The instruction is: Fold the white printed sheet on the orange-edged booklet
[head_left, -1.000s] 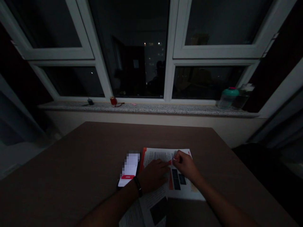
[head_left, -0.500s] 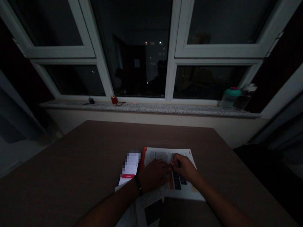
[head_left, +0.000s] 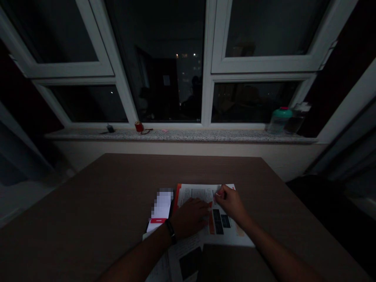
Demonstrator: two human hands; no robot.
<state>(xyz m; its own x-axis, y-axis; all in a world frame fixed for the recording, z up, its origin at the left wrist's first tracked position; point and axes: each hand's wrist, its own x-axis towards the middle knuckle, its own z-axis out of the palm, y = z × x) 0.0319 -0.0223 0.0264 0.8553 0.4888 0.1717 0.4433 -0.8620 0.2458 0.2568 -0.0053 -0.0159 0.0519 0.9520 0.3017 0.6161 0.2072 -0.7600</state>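
Note:
My left hand [head_left: 191,217] lies palm down with its fingers stretched over a printed page [head_left: 229,239], near an orange strip on it. A dark band is round that wrist. Over the upper right of the page, my right hand [head_left: 232,203] is closed in a pinch. A small pale tip shows at its fingertips, too small and dark to name. The page has an orange left edge, text and several dark pictures. Another printed sheet [head_left: 176,258] lies nearer me, partly under my left forearm. A phone [head_left: 161,209] with a lit, blurred screen lies left of the page.
The brown table [head_left: 88,211] reaches toward a stone window sill [head_left: 188,136]. On the sill stand a red can [head_left: 139,126], a small dark bottle [head_left: 110,128], glasses [head_left: 146,131], and a teal-topped jug [head_left: 280,121] beside a clear bottle [head_left: 296,119].
My right hand has moved up and away from my left fingers, still pinched, uncovering more of the dark pictures. My left hand stays on the page. The view has shifted slightly.

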